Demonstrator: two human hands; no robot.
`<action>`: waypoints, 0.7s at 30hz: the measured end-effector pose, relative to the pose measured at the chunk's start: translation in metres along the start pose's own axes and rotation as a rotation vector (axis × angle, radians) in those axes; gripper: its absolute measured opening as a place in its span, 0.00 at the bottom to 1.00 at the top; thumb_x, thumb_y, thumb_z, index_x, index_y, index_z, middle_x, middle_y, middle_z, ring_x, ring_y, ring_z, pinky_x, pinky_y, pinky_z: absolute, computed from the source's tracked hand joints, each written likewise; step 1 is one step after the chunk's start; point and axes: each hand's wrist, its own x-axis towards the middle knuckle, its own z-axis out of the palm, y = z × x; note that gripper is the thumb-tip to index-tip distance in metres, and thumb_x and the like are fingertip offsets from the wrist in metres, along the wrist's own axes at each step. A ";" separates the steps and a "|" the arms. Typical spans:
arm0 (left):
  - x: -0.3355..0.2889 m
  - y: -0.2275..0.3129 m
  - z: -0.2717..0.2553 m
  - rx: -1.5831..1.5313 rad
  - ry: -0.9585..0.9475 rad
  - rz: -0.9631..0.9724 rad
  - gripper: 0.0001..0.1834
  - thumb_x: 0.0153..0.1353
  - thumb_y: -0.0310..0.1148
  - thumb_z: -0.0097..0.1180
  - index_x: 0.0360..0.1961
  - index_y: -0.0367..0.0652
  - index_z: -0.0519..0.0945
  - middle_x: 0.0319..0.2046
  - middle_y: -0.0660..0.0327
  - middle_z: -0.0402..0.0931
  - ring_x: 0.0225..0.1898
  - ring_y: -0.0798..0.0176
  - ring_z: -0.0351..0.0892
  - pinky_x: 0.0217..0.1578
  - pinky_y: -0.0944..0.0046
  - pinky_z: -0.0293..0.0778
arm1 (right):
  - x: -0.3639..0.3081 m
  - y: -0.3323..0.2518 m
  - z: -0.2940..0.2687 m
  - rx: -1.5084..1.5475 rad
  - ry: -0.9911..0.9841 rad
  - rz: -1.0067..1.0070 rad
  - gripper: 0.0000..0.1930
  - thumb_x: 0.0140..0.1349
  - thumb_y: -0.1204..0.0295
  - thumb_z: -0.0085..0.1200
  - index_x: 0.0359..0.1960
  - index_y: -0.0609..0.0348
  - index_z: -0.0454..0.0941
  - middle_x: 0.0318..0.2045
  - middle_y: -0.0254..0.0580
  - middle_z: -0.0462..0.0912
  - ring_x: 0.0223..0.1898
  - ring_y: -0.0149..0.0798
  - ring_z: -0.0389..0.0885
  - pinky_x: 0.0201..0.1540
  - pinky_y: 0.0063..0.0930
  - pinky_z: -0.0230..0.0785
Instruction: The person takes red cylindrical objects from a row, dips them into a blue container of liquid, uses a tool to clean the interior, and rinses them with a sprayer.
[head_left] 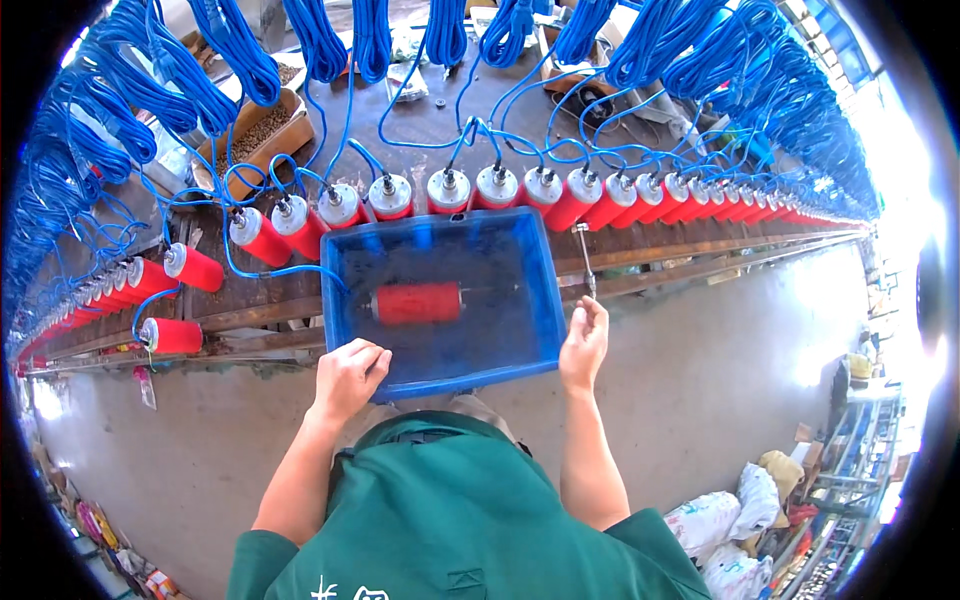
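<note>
A blue rectangular tub [548, 290] of dark liquid sits in front of me at the bench edge. In it lies a red cylinder [418, 303] on its side, apart from both hands. A blue cable [290, 269] runs over the tub's left wall. My left hand [348, 378] is closed beside the tub's near left corner, its fingers curled; what they hold, if anything, is hidden. Right of the tub, my right hand [585, 348] pinches the lower end of a slim metal rod with a short crosspiece [587, 262], which points toward the bench edge.
Red cylinders with metal caps [497, 187] line the bench edge, several on each side. Coiled blue cables [445, 35] hang above them. A box of small brown pieces [262, 140] stands on the bench [420, 120]. White sacks [705, 525] lie on the floor at lower right.
</note>
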 end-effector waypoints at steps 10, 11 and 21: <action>-0.002 -0.010 0.007 -0.021 0.038 -0.004 0.10 0.66 0.33 0.66 0.29 0.40 0.87 0.31 0.57 0.87 0.32 0.50 0.88 0.33 0.56 0.82 | -0.003 -0.015 0.012 -0.167 -0.090 -0.059 0.12 0.75 0.75 0.54 0.56 0.65 0.80 0.48 0.50 0.84 0.50 0.47 0.83 0.58 0.40 0.76; -0.003 -0.010 0.007 -0.015 0.049 0.013 0.09 0.66 0.33 0.67 0.29 0.40 0.87 0.31 0.57 0.86 0.32 0.51 0.87 0.32 0.56 0.82 | -0.004 -0.016 0.012 -0.173 -0.093 -0.062 0.12 0.75 0.75 0.54 0.56 0.65 0.80 0.48 0.50 0.84 0.50 0.47 0.83 0.58 0.40 0.76; 0.000 -0.007 0.007 0.013 0.051 0.003 0.11 0.66 0.34 0.67 0.27 0.41 0.86 0.31 0.58 0.86 0.32 0.51 0.87 0.33 0.55 0.82 | -0.002 -0.020 0.011 -0.264 -0.150 -0.155 0.12 0.70 0.79 0.54 0.53 0.66 0.81 0.46 0.52 0.82 0.48 0.52 0.83 0.55 0.41 0.77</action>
